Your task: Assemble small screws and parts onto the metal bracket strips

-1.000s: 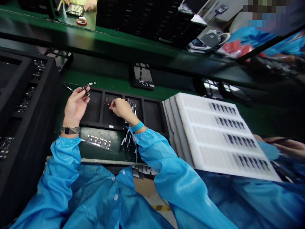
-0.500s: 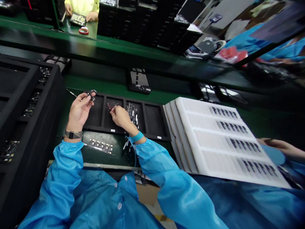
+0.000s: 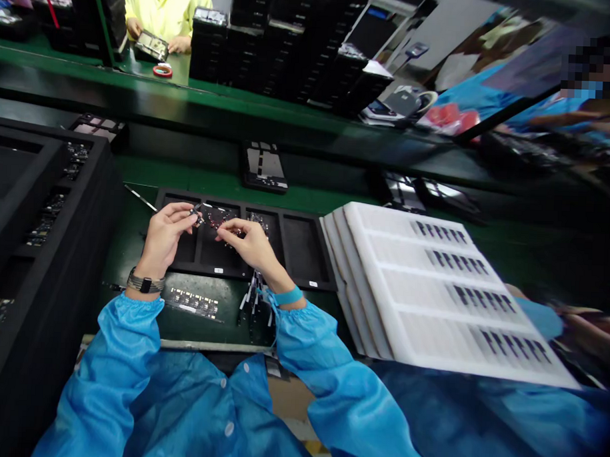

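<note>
Left hand (image 3: 165, 240) has come in from the tray's left edge. Its fingers pinch a small black component (image 3: 196, 215), now just beside the right hand (image 3: 248, 243), whose fingers are pressed together, contents too small to tell. Both are over the black compartment tray (image 3: 303, 282), so the two pinches nearly meet.

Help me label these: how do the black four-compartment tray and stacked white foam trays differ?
The black four-compartment tray lies single, with deep wells; the white foam trays are stacked, with long shallow rows. Both hold small dark parts.
</note>
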`<state>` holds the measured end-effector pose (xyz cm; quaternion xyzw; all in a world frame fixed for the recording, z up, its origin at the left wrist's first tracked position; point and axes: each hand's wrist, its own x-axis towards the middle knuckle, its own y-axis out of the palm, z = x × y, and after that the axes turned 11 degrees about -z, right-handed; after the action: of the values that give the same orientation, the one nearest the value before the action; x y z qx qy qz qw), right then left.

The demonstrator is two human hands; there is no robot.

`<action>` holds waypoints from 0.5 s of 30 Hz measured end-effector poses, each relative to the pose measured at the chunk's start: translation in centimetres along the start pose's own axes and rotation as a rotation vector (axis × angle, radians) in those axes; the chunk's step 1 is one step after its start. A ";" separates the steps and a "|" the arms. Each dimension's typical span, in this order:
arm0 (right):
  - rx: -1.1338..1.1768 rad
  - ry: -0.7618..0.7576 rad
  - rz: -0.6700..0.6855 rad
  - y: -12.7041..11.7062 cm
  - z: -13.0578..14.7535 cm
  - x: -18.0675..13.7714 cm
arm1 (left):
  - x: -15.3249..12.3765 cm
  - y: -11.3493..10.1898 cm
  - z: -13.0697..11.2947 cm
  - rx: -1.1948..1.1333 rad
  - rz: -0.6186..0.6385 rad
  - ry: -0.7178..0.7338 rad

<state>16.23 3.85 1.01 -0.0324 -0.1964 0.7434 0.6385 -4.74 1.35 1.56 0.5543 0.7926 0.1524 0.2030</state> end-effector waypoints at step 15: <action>0.176 0.054 -0.003 0.0 0.2 -2.0 | -1.4 1.9 1.2 0.259 0.025 -0.046</action>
<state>16.52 1.83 0.82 0.0042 -0.1130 0.7556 0.6452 -2.18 0.71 1.59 0.5892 0.7938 0.0385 0.1459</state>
